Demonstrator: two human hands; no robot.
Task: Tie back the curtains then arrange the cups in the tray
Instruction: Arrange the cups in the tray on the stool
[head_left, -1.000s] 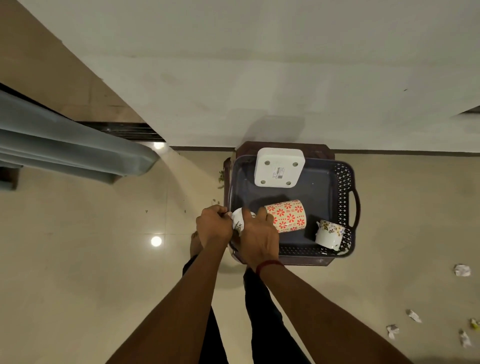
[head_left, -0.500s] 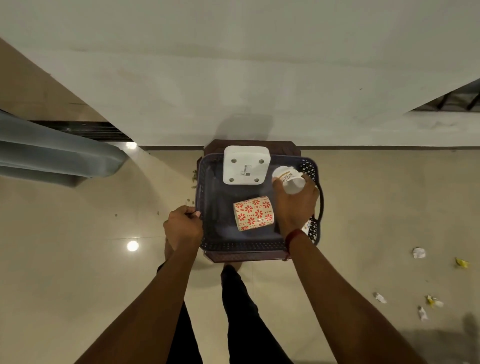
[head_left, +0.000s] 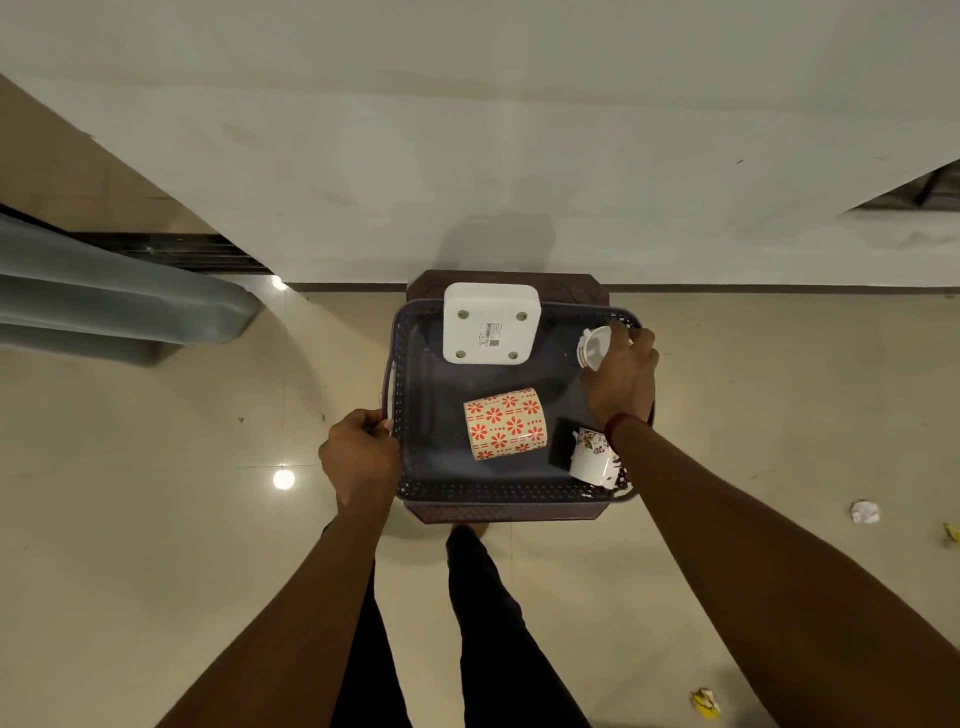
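The fingers (head_left: 643, 344) of my right hand (head_left: 621, 382) curl round a small white cup (head_left: 594, 349) at the tray's (head_left: 498, 491) 2 o'clock corner. My left hand (head_left: 358, 453) grips the handle (head_left: 387, 387) at 9. A red-flowered mug (head_left: 505, 423) lies sideways mid-tray, with a floral cup (head_left: 591, 461) at 5 and a white box (head_left: 491, 323) at 12.

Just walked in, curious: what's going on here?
A person is arranging cups in a tray. Their left hand grips its left edge while the right hand holds a white cup at the far right corner. An orange-patterned mug lies on its side in the middle; a flowered cup sits at the near right corner.
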